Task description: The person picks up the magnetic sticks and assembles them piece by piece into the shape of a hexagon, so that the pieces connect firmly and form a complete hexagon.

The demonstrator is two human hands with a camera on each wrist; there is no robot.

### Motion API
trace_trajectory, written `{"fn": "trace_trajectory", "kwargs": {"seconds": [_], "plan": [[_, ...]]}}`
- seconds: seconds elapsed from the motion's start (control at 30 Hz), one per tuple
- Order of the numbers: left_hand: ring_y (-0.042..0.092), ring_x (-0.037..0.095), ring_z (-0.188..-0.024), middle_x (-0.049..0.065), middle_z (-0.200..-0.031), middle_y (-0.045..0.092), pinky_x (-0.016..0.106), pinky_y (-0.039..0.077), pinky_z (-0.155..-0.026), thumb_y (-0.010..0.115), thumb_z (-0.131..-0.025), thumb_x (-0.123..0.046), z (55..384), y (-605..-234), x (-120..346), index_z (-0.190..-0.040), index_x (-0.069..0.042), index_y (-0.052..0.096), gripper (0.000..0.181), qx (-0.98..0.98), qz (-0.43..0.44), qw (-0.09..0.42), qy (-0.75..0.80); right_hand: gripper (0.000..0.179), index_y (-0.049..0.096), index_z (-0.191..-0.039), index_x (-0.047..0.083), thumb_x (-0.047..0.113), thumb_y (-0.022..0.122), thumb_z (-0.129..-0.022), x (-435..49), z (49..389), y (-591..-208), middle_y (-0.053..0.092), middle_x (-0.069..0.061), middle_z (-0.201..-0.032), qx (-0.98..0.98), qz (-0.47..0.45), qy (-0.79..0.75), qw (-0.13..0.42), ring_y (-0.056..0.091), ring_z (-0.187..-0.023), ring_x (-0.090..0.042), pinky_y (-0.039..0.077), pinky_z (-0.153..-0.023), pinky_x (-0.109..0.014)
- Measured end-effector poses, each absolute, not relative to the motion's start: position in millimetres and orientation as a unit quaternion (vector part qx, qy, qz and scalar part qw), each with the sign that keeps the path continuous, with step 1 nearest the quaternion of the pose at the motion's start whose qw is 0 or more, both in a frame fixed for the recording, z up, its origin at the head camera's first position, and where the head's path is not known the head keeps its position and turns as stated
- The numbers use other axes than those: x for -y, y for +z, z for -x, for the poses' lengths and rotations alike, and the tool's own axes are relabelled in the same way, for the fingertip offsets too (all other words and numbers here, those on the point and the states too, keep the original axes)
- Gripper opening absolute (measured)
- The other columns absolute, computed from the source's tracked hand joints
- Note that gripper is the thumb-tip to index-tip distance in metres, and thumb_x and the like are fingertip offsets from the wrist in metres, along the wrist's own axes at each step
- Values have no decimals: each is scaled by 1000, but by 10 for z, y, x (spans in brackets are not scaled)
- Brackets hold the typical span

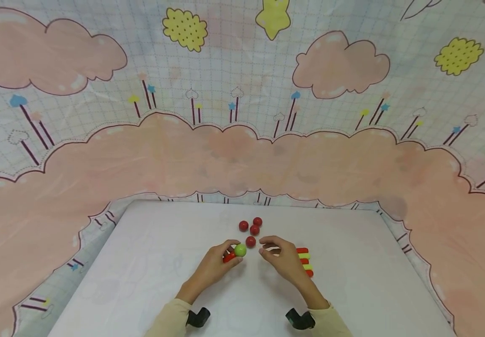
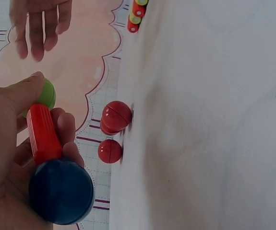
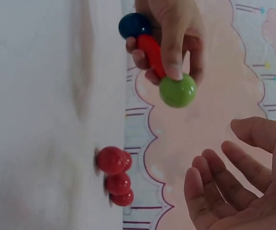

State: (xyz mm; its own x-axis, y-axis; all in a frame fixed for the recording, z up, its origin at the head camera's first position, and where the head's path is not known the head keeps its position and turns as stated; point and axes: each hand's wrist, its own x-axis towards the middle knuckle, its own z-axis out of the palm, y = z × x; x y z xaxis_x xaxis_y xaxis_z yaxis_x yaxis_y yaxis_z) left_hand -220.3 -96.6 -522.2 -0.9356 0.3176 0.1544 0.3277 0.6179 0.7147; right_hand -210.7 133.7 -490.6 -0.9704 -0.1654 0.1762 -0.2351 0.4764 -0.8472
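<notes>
Red balls (image 1: 254, 230) lie just beyond the left hand (image 1: 215, 262), which grips a red rod (image 2: 44, 134) above the table (image 1: 141, 262), its axis running from blue ball (image 2: 61, 191) to green ball (image 3: 177, 92), toward the relaxed right hand (image 1: 283, 257).

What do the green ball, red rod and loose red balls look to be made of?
Green ball: probably glossy plastic, given its sharp highlights. Red rod: likely plastic, semi-gloss, with straight moulded-looking ridges. Loose red balls: shiny, apparently plastic, since seam lines show; coated metal remains possible.
</notes>
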Motion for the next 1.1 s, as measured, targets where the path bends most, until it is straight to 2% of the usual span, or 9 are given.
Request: {"fn": "trace_trajectory", "kwargs": {"seconds": [0.3,0.53,0.67,0.77,0.93,1.1], "plan": [[54,10,-88,-3,-103,65,21,50,-76,71,-90,-34,2214,-5252,1022,-128,-22,57,43,901,185,7,-392,24,70,-110,13,15,74,-87,-1601,2057,-4948,72,-8,-107,869,-111,478,67,66,-96,-17,56,-85,-31],[55,9,-87,-3,-102,66,23,51,-77,71,-90,-35,2212,-5268,1052,-128,-21,58,43,903,182,1,-390,24,71,-107,11,11,77,-83,-1781,1988,-5033,73,-7,-103,879,-94,460,83,67,-94,-23,57,-82,-32],[54,9,-87,-3,-103,66,24,51,-77,71,-90,-36,2204,-5277,1079,-128,-20,58,44,904,181,0,-386,25,71,-107,11,9,77,-83,-1881,1953,-5073,71,-13,-104,876,-68,474,63,68,-91,-24,57,-66,-25],[54,9,-84,-3,-101,66,23,50,-74,72,-89,-34,2203,-5292,1101,-128,-20,58,44,906,184,6,-382,27,70,-109,10,10,78,-82,-1961,1945,-5105,71,-13,-105,880,-57,469,52,69,-89,-21,55,-62,-21],[53,7,-82,-4,-101,66,21,48,-72,72,-89,-33,2212,-5305,1130,-129,-21,57,43,907,189,8,-377,28,71,-109,12,12,79,-82,-2100,1956,-5130,73,-3,-104,899,-55,429,66,68,-92,-18,55,-79,-26],[54,8,-83,-3,-103,66,21,48,-74,71,-90,-31,2194,-5277,1141,-130,-18,57,45,905,186,-8,-383,25,71,-108,12,13,77,-83,-2207,1910,-5159,72,0,-103,912,-43,404,57,65,-94,-18,54,-82,-29]]}}
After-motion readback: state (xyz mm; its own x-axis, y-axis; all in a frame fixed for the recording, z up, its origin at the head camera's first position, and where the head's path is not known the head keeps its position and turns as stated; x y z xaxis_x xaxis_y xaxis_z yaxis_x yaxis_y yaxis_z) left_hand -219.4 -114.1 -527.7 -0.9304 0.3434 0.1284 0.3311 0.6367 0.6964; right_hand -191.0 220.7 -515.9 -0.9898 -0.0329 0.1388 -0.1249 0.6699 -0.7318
